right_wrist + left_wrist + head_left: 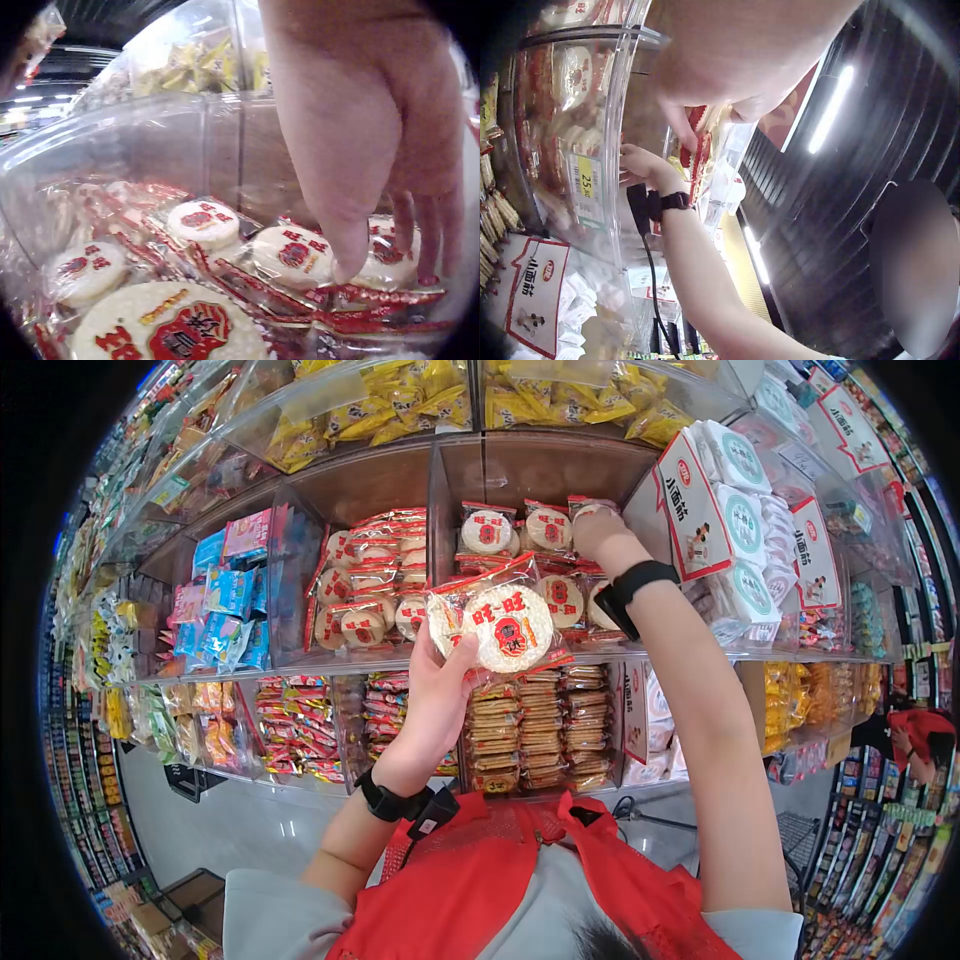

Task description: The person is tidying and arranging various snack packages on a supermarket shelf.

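**Shop bin (550, 465): probably at work on the back row (549, 530)**

Surrounded by snacks: yellow packets (400, 405) above, blue packets (230, 595) to the left, white packets (745, 520) beside a red-edged sign (685, 510) to the right.

Held in the left hand (440, 685), just over the front edge of the bin: apparently two overlapping cracker packs (512, 628), printed faces up. Gripped with thumb across the front, fingers mostly hidden behind.

At the back right of the bin, right hand (602, 532). In the right wrist view, down over the end pack (388, 251) of the row, thumb to one side, fingers (428, 244) to the other. Cannot tell whether pinching that pack or merely touching it.

Judging by hands and row, likely lining up packs along the rear, with more ready in the left. Perhaps only partway along, given less even front packs (560, 600).

Next, as judged: settle the end pack against the rest of the row, free the fingers without dragging the wrapper, then pass one over from the left. Go gently: probably brittle, easily cracked under a hard push.
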Tool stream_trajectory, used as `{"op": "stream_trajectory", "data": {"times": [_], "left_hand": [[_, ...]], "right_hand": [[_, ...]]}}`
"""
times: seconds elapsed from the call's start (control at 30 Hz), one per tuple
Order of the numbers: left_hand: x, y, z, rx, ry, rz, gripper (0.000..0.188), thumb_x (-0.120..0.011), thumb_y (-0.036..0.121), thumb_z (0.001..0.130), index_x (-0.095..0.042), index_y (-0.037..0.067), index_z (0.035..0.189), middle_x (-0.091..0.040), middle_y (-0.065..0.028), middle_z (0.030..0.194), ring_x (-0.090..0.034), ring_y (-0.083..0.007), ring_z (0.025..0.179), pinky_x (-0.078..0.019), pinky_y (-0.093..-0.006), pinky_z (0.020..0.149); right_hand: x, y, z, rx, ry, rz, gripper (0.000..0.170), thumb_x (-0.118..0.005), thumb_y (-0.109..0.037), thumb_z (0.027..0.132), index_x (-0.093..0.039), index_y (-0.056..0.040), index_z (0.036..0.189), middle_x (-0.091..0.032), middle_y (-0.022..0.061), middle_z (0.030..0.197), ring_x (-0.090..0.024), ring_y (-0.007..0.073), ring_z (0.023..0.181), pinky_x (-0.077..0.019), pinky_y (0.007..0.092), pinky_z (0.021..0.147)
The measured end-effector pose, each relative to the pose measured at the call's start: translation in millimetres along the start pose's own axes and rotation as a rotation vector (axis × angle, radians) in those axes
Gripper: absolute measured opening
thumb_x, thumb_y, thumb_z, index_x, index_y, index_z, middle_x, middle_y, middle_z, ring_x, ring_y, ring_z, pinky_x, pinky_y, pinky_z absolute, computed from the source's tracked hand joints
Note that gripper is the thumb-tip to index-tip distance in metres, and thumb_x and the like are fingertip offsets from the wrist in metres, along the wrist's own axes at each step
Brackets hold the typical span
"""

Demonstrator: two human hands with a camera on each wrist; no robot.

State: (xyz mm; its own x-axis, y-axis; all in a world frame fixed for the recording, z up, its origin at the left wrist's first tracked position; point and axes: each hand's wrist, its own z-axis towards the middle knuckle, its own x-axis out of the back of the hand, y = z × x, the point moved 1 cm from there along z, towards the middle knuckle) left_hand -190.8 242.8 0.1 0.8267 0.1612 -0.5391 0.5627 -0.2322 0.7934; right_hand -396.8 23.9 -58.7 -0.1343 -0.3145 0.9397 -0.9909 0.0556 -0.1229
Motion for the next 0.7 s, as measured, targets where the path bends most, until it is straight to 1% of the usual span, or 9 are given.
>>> {"op": "stream_trajectory", "data": {"times": [0.1,0.13,0.17,0.23,0.27,0.33,0.43,0.63,0.7], "left_hand": [[-1,0,2,0.012,0.011,0.014,0.043,-0.052,0.008,0.089,-0.033,0.008,0.128,-0.053,-0.0063,0.116,-0.056,-0.0139,0.100,-0.0496,-0.0295,0.079],[-2,-1,3,0.019,0.015,0.012,0.043,-0.052,0.008,0.089,-0.033,0.008,0.128,-0.053,-0.0063,0.116,-0.056,-0.0139,0.100,-0.0496,-0.0295,0.079],[-3,-2,5,0.024,0.020,0.021,0.043,-0.053,0.008,0.089,-0.033,0.008,0.127,-0.053,-0.0063,0.116,-0.056,-0.0139,0.101,-0.0498,-0.0294,0.079],[-6,-2,9,0.027,0.025,0.025,0.044,-0.054,0.008,0.088,-0.034,0.008,0.127,-0.053,-0.0063,0.117,-0.056,-0.0139,0.101,-0.0499,-0.0293,0.079],[-7,-3,11,0.020,0.016,0.020,0.044,-0.055,0.007,0.088,-0.034,0.007,0.127,-0.053,-0.0068,0.116,-0.056,-0.0143,0.101,-0.0499,-0.0296,0.080],[-9,-5,14,0.020,0.008,0.012,0.044,-0.055,0.007,0.088,-0.034,0.006,0.126,-0.053,-0.0073,0.116,-0.056,-0.0147,0.102,-0.0498,-0.0298,0.081],[-14,-11,18,-0.030,0.006,0.060,0.043,-0.055,0.007,0.088,-0.034,0.005,0.125,-0.053,-0.0088,0.116,-0.056,-0.0156,0.102,-0.0496,-0.0307,0.083],[-26,-21,22,-0.180,-0.024,0.074,0.039,-0.053,0.010,0.090,-0.036,0.004,0.124,-0.051,-0.0095,0.117,-0.054,-0.0166,0.104,-0.0484,-0.0331,0.086],[-29,-12,23,-0.185,0.013,-0.006,0.037,-0.052,0.011,0.091,-0.036,0.005,0.124,-0.051,-0.0090,0.118,-0.054,-0.0173,0.105,-0.0485,-0.0346,0.086]], "right_hand": [[16,6,2,0.055,-0.094,-0.113,0.041,-0.039,-0.017,0.086,-0.050,0.0045,0.119,-0.049,0.0244,0.124,-0.044,0.0377,0.118,-0.0395,0.0419,0.096],[18,11,2,0.231,-0.067,-0.364,0.040,-0.042,-0.018,0.085,-0.052,0.0018,0.118,-0.052,0.0227,0.120,-0.051,0.0360,0.112,-0.0430,0.0411,0.092],[22,13,3,0.230,-0.073,-0.366,0.040,-0.042,-0.018,0.085,-0.052,0.0018,0.118,-0.052,0.0227,0.120,-0.051,0.0360,0.112,-0.0430,0.0411,0.092],[40,11,2,0.230,-0.138,-0.189,0.038,-0.044,-0.019,0.084,-0.055,-0.0011,0.116,-0.053,0.0207,0.120,-0.057,0.0355,0.102,-0.0457,0.0393,0.087],[45,5,0,0.193,-0.103,-0.194,0.037,-0.055,-0.022,0.084,-0.054,-0.0013,0.115,-0.061,0.0192,0.106,-0.060,0.0353,0.088,-0.0479,0.0380,0.082],[78,-19,-70,0.324,-0.002,0.219,0.035,-0.051,-0.027,0.089,-0.054,-0.0008,0.112,-0.063,0.0132,0.097,-0.061,0.0275,0.076,-0.0512,0.0363,0.074],[75,-28,-130,0.455,-0.302,0.937,0.027,-0.049,-0.022,0.092,-0.054,-0.0007,0.107,-0.056,0.0005,0.088,-0.056,0.0075,0.073,-0.0510,0.0238,0.059],[71,-6,-155,0.585,-0.163,1.045,0.021,-0.060,-0.005,0.082,-0.056,0.0010,0.102,-0.060,0.0044,0.089,-0.056,0.0073,0.075,-0.0485,0.0222,0.062],[75,5,-156,0.518,-0.095,0.852,0.017,-0.060,-0.003,0.079,-0.059,0.0017,0.096,-0.061,0.0042,0.085,-0.056,0.0072,0.075,-0.0471,0.0211,0.063]]}}
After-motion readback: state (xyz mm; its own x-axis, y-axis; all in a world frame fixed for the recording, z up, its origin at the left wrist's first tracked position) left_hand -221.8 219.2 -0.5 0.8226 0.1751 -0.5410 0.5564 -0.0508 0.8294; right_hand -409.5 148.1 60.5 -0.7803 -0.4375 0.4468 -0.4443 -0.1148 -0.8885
